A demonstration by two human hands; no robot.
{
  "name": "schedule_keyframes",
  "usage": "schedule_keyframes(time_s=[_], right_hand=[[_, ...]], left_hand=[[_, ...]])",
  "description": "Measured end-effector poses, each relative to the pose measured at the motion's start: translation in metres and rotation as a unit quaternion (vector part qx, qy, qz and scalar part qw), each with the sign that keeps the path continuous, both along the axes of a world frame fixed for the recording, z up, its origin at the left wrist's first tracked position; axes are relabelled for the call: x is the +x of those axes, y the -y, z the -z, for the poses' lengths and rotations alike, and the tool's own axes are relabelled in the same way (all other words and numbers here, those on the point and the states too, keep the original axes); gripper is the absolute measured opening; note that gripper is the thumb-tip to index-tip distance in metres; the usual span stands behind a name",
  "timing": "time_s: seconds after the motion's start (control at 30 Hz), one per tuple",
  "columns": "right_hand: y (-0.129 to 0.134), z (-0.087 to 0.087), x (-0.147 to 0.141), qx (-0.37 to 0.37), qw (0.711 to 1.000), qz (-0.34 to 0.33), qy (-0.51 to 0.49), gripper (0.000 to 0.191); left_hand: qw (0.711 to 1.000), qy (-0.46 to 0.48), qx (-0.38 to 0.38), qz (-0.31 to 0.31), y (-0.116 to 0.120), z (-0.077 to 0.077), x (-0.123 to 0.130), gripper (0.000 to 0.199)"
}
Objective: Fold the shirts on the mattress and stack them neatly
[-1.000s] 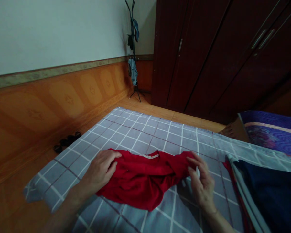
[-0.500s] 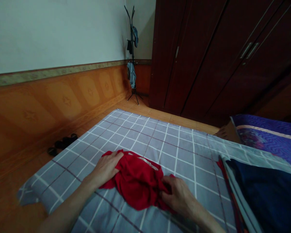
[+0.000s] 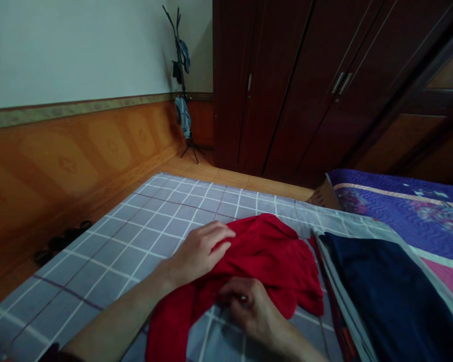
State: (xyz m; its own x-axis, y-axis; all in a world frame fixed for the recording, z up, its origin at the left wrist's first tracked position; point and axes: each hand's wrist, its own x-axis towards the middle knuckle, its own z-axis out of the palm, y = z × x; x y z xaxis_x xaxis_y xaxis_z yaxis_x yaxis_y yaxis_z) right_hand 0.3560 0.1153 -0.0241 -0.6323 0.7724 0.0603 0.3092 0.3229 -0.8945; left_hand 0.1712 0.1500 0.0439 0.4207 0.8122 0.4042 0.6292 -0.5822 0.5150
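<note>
The person's left hand (image 3: 200, 254) lies palm down on a crumpled red cloth garment (image 3: 264, 261), its fingers together and curved over a fold. The right hand (image 3: 249, 306) sits lower on the same cloth, near its edge, with the fingers together and curled downward and their tips hidden. Whether either hand clamps the fabric or only rests on it cannot be told. The garment lies on grey checked bedding (image 3: 151, 241), under and beyond the 2 hands, bunched into folds across its middle, with a long red length running toward the bottom of the view. Its sides are not squared, and it has no tidy folded shape. Just to its right lies a flat navy cloth stack (image 3: 377, 286), its edges lined up and a thin red layer showing along one side. As things lie, that stack looks neatly settled, while the red garment remains loose and unfolded. Farther off stand a purple quilted bedcover (image 3: 400, 211), a dark wooden wardrobe (image 3: 272, 85), and a black coat stand (image 3: 181, 85) hung with clothes, with dark sandals (image 3: 62, 240) on the floor beside the orange wall panelling (image 3: 79, 151).
</note>
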Motion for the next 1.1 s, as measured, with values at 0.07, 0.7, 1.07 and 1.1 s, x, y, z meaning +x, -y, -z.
schedule_keyframes(time_s=[0.07, 0.7, 1.07, 1.1], right_hand=[[-0.016, -0.009, 0.007, 0.042, 0.995, 0.049, 0.080, 0.032], [-0.012, 0.010, 0.020, 0.287, 0.934, 0.105, 0.184, 0.075], [-0.018, -0.061, 0.071, 0.380, 0.866, 0.320, 0.065, 0.024], [-0.015, -0.081, 0.080, 0.376, 0.844, 0.376, 0.065, 0.022]], left_hand=[[0.997, -0.046, -0.065, 0.012, 0.031, 0.017, -0.006, 0.011], [0.936, 0.281, -0.143, -0.157, 0.040, -0.022, -0.046, 0.014], [0.979, 0.152, 0.000, -0.136, 0.037, -0.049, -0.052, 0.010], [0.983, 0.132, 0.012, -0.129, 0.037, -0.051, -0.055, 0.009]])
